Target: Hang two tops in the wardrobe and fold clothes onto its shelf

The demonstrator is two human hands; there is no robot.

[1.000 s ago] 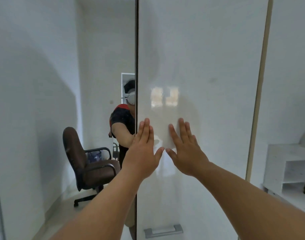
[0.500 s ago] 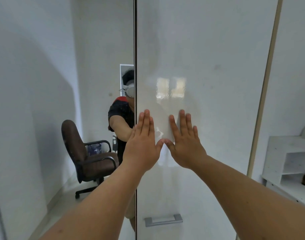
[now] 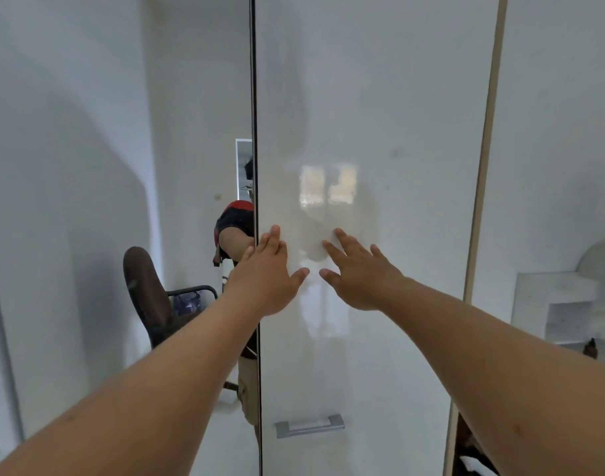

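We have both arms stretched out toward the white wardrobe door (image 3: 369, 115), our left hand (image 3: 266, 269) near its left edge and our right hand (image 3: 359, 273) just to the right of it, thumbs pointing at each other. The fingers of both hands are straight and spread, gripping nothing; whether the palms actually touch the glossy panel we cannot tell. We judge the flat hands are placed there to slide the door sideways, since the metal handle (image 3: 309, 425) sits low, well below them. To the left, a mirrored panel (image 3: 88, 201) reflects a brown office chair (image 3: 146, 297). At the far right stands a white shelf unit (image 3: 555, 304) with small dark bottles (image 3: 591, 348). A dark gap (image 3: 469, 448) at the lower right shows the wardrobe interior; no tops or other clothes are visible, so they are presumably inside or out of view.
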